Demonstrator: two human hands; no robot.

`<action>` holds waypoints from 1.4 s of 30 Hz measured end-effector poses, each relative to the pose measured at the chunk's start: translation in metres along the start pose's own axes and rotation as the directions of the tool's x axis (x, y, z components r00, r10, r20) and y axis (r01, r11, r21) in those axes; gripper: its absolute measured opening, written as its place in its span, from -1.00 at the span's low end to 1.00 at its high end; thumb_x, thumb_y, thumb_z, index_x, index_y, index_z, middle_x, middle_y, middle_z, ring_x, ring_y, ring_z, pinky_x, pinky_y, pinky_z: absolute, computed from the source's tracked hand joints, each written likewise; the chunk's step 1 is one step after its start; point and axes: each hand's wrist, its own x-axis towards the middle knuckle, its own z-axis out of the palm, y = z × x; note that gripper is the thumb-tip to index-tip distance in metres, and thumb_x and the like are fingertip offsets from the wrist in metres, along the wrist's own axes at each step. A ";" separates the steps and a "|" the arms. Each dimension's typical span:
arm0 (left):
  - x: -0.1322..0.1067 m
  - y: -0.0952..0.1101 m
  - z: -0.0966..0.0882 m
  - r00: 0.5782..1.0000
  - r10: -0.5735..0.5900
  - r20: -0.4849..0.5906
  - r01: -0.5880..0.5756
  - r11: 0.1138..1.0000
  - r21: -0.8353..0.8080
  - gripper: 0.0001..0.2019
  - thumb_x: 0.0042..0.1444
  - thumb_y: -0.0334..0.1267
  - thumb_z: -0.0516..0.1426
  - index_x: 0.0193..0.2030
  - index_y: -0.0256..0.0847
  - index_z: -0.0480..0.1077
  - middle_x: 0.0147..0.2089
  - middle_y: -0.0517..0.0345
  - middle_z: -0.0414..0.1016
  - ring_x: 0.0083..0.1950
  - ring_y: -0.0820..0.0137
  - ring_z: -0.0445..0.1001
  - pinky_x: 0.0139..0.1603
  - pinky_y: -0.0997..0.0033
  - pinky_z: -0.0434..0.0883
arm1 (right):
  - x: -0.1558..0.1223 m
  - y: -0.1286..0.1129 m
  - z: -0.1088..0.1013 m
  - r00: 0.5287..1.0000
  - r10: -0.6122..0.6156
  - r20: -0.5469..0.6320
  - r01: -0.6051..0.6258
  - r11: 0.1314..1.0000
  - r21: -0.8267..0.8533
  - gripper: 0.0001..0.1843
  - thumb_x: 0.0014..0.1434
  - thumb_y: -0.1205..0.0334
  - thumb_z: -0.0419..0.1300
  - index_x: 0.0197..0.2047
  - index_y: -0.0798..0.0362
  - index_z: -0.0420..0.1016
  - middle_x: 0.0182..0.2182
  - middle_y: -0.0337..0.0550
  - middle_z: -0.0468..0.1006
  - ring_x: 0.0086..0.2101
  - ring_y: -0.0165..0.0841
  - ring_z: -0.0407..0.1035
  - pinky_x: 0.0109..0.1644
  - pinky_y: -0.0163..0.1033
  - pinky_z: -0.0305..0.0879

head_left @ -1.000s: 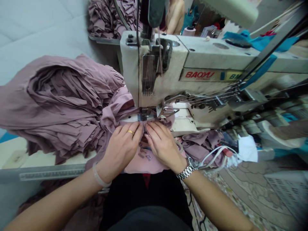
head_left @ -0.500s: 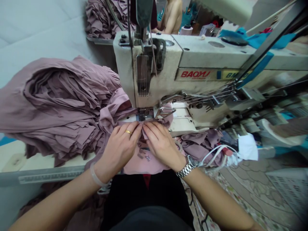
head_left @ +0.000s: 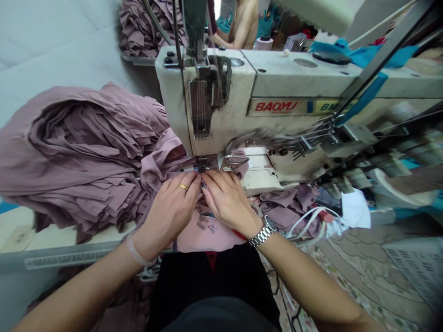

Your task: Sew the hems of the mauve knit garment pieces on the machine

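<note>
Both hands work close together in front of the presser foot of a sewing machine. My left hand, with a gold ring, has its fingers pressed together on the mauve fabric. My right hand, a metal watch at its wrist, pinches the same fabric just to the right, thumb tucked under the fingers. The fingertips of both nearly meet below the needle area, and the edge between them is mostly hidden. Under the hands lies a pink surface with small metal pieces on it.
A large bundle of mauve fabric pieces is heaped at the left. More mauve fabric and white cords lie at the right. Thread cones stand beyond them. Another person sits behind the machine.
The view has shifted slightly, so the machine sits a little further left. My right fingers have edged over the fabric towards my left hand; both hands keep their hold.
</note>
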 end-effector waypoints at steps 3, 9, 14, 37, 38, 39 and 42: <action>-0.001 -0.003 -0.001 0.999 0.033 -0.017 -0.034 0.999 -0.041 -0.67 0.28 -0.38 0.03 0.14 -0.43 0.35 0.15 -0.18 0.42 0.13 0.11 0.40 0.09 0.13 0.39 | -0.001 0.002 0.000 1.000 -0.023 -0.019 0.024 0.999 0.023 -0.61 0.37 0.28 -0.04 0.15 0.27 0.38 0.09 0.08 0.45 0.07 -0.14 0.27 0.13 0.00 0.23; -0.005 -0.008 -0.005 0.995 0.065 -0.073 -0.074 0.990 -0.123 -0.74 0.29 -0.34 0.06 0.06 -0.37 0.40 0.05 -0.12 0.48 0.04 0.19 0.45 0.04 0.18 0.43 | -0.003 0.006 -0.002 0.995 -0.043 -0.092 0.059 0.983 0.176 -0.74 0.33 0.35 0.03 -0.01 0.17 0.48 -0.07 -0.01 0.55 -0.02 -0.23 0.30 0.09 -0.07 0.25; 0.000 -0.009 -0.004 0.997 0.055 -0.060 -0.062 0.991 -0.119 -0.73 0.29 -0.27 0.08 0.05 -0.37 0.41 0.04 -0.10 0.49 0.03 0.17 0.46 0.02 0.15 0.44 | 0.005 0.006 -0.003 0.998 -0.011 -0.069 0.024 0.981 0.194 -0.77 0.33 0.34 0.06 -0.04 0.15 0.50 -0.12 -0.03 0.56 -0.09 -0.23 0.35 0.01 -0.08 0.27; 0.007 -0.015 0.006 0.998 0.038 -0.059 -0.046 0.988 -0.145 -0.63 0.26 -0.16 0.12 0.10 -0.37 0.37 0.10 -0.16 0.45 0.08 0.10 0.45 0.11 0.09 0.42 | 0.007 0.009 -0.001 0.982 -0.190 0.011 0.191 0.977 -0.092 -0.66 0.34 0.43 -0.02 0.10 0.36 0.41 0.02 0.22 0.50 -0.01 -0.13 0.36 0.06 -0.01 0.37; 0.006 -0.015 0.007 0.998 0.033 -0.057 -0.041 0.989 -0.146 -0.63 0.25 -0.17 0.12 0.11 -0.37 0.36 0.12 -0.17 0.44 0.10 0.10 0.43 0.14 0.10 0.41 | 0.006 0.008 -0.002 0.977 -0.212 0.003 0.211 0.971 -0.112 -0.66 0.33 0.44 -0.01 0.10 0.38 0.40 0.03 0.23 0.49 0.03 -0.11 0.34 0.11 0.00 0.35; 0.005 -0.015 0.008 0.998 0.027 -0.055 -0.034 0.988 -0.148 -0.62 0.25 -0.16 0.12 0.12 -0.37 0.35 0.13 -0.17 0.42 0.12 0.11 0.42 0.15 0.10 0.40 | 0.002 0.007 -0.004 0.974 -0.226 -0.015 0.223 0.968 -0.117 -0.66 0.32 0.45 0.01 0.11 0.37 0.40 0.05 0.23 0.47 0.07 -0.10 0.32 0.15 0.00 0.33; -0.005 -0.021 0.006 0.999 0.001 -0.051 -0.010 0.986 -0.167 -0.57 0.24 -0.12 0.14 0.16 -0.35 0.31 0.14 -0.19 0.38 0.13 0.11 0.40 0.15 0.12 0.40 | -0.032 0.012 -0.021 0.971 -0.204 -0.124 0.197 0.978 -0.071 -0.61 0.26 0.46 0.09 0.16 0.24 0.35 0.09 0.13 0.45 0.16 -0.12 0.27 0.19 0.01 0.31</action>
